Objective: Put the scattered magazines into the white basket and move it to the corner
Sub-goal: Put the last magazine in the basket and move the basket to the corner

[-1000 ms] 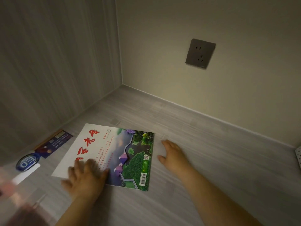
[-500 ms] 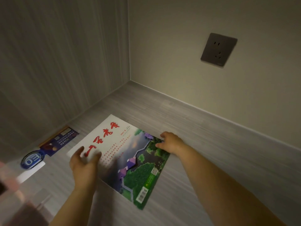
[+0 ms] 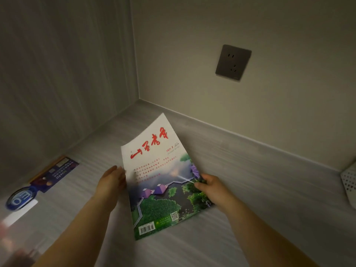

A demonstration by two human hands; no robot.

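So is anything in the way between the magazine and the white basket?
Nothing I can see. The right hand grips the magazine, and only bare floor lies between it and the white basket, whose corner peeks in at the right edge.

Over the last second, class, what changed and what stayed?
The red-titled magazine, flat before, is now raised and tilted. The right hand moved from the surface onto its right edge and grips it; the left hand slid off the cover to its left edge. The blue magazine stayed put.
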